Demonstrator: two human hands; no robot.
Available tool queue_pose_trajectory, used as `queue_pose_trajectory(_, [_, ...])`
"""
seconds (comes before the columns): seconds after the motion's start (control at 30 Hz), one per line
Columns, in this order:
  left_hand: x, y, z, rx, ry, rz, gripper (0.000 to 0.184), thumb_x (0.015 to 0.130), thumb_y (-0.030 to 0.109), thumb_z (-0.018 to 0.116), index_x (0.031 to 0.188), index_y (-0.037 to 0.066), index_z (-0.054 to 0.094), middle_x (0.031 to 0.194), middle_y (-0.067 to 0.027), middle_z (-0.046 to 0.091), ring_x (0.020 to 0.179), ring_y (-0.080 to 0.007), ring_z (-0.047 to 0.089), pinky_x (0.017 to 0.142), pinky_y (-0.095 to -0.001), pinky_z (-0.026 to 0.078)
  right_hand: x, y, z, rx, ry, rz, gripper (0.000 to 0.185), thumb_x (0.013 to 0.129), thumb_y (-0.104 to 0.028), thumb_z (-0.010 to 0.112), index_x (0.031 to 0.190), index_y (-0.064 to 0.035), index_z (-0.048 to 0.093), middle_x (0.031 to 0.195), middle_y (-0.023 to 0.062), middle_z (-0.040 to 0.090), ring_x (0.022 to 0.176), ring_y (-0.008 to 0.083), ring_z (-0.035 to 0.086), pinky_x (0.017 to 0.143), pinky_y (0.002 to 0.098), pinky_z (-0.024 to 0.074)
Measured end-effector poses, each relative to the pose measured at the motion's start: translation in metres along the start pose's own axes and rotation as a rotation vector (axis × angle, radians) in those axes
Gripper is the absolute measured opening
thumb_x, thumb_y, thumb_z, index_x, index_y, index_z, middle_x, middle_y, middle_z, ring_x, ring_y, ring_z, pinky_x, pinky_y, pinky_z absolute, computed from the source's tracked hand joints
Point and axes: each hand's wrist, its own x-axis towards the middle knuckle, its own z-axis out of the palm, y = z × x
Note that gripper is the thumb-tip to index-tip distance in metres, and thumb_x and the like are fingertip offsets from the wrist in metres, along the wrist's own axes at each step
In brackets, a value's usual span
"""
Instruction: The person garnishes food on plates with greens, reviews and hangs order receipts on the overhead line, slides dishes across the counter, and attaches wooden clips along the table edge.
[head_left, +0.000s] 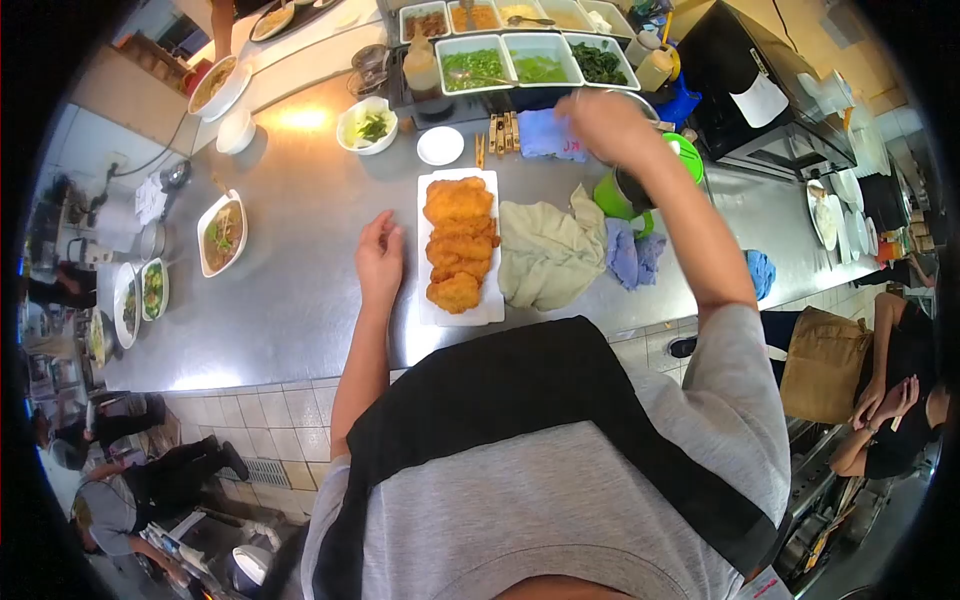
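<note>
A long white plate (pixel 425 215) on the steel counter bears several golden fried, breaded pieces (pixel 460 245) in a row. Just left of the plate, my left hand (pixel 380 250) is open and holds nothing, its fingers loosely bent. My right hand (pixel 608 125) reaches forward over the far side of the counter, near a blue cloth (pixel 548 135) and the trays of chopped greens (pixel 475 65). Motion blurs its fingers, so whether anything is in them cannot be made out. Beneath my right forearm stands a green container (pixel 618 195), partly hidden.
A crumpled beige cloth (pixel 550 250) lies right of the plate, beside a bluish cloth (pixel 635 255). Beyond the plate are a small white dish (pixel 440 146), wooden clothespins (pixel 503 133) and a salad bowl (pixel 367 127). Left is a stew bowl (pixel 222 238). Other people stand at both sides.
</note>
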Motion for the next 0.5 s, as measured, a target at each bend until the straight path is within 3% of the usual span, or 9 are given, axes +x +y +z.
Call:
queue_pose_trajectory(0.1, [-0.014, -0.021, -0.015, -0.012, 0.119, -0.104, 0.025, 0.088, 0.013, 0.057, 0.108, 0.000, 0.061, 0.093, -0.0128, 0.061, 0.082, -0.0207, 0.058, 0.078, -0.0304, 0.047, 0.065, 0.065, 0.002, -0.124, -0.142, 0.218, 0.021, 0.078, -0.012, 0.054, 0.093, -0.0040, 0.067, 0.093, 0.0173, 0.066, 0.089, 0.0330, 0.064, 0.074, 0.0432, 0.0518])
queue_pose_trajectory(0.2, [-0.035, -0.025, -0.034, 0.008, 0.226, -0.137, 0.019, 0.090, 0.015, 0.056, 0.095, -0.001, 0.064, 0.079, -0.0086, 0.060, 0.069, -0.0153, 0.055, 0.067, -0.0277, 0.046, 0.111, 0.098, 0.029, -0.229, -0.221, 0.294, 0.022, 0.077, -0.014, 0.057, 0.095, -0.0054, 0.067, 0.094, 0.0169, 0.066, 0.091, 0.0331, 0.064, 0.075, 0.0432, 0.0522])
queue_pose_trajectory(0.27, [-0.048, -0.016, -0.041, -0.023, 0.247, -0.212, 0.020, 0.091, 0.017, 0.055, 0.089, -0.002, 0.064, 0.074, -0.0057, 0.058, 0.063, -0.0115, 0.051, 0.060, -0.0261, 0.044, 0.122, 0.104, 0.052, -0.286, -0.214, 0.197, 0.021, 0.075, -0.015, 0.059, 0.091, -0.0051, 0.068, 0.095, 0.0166, 0.066, 0.090, 0.0322, 0.064, 0.074, 0.0433, 0.0521])
queue_pose_trajectory(0.37, [-0.052, -0.015, -0.040, -0.125, 0.271, -0.156, 0.022, 0.092, 0.018, 0.055, 0.084, -0.001, 0.063, 0.070, -0.0027, 0.056, 0.057, -0.0080, 0.045, 0.053, -0.0242, 0.039, 0.136, 0.114, 0.067, -0.349, -0.208, 0.142, 0.022, 0.072, -0.019, 0.063, 0.088, -0.0039, 0.068, 0.096, 0.0170, 0.066, 0.088, 0.0320, 0.064, 0.074, 0.0426, 0.0523])
queue_pose_trajectory(0.43, [-0.051, -0.013, -0.039, -0.116, 0.269, -0.171, 0.022, 0.092, 0.019, 0.055, 0.084, -0.001, 0.063, 0.071, -0.0031, 0.057, 0.059, -0.0079, 0.046, 0.054, -0.0240, 0.039, 0.141, 0.123, 0.075, -0.383, -0.209, 0.132, 0.025, 0.069, -0.021, 0.067, 0.087, -0.0029, 0.068, 0.097, 0.0176, 0.066, 0.087, 0.0323, 0.065, 0.074, 0.0418, 0.0527])
queue_pose_trajectory(0.47, [-0.051, -0.012, -0.039, -0.112, 0.266, -0.178, 0.023, 0.092, 0.019, 0.055, 0.084, -0.001, 0.063, 0.071, -0.0033, 0.057, 0.059, -0.0079, 0.046, 0.055, -0.0239, 0.039, 0.149, 0.143, 0.084, -0.356, -0.093, 0.126, 0.023, 0.067, -0.021, 0.068, 0.083, -0.0043, 0.069, 0.086, 0.0164, 0.067, 0.079, 0.0315, 0.065, 0.070, 0.0396, 0.0524])
queue_pose_trajectory(0.5, [-0.051, -0.012, -0.039, -0.107, 0.268, -0.165, 0.023, 0.092, 0.019, 0.056, 0.084, -0.001, 0.063, 0.072, -0.0033, 0.057, 0.060, -0.0079, 0.046, 0.055, -0.0239, 0.040, 0.151, 0.145, 0.074, -0.274, -0.161, 0.105, 0.021, 0.067, -0.020, 0.067, 0.081, -0.0047, 0.069, 0.082, 0.0153, 0.067, 0.075, 0.0305, 0.065, 0.068, 0.0388, 0.0518])
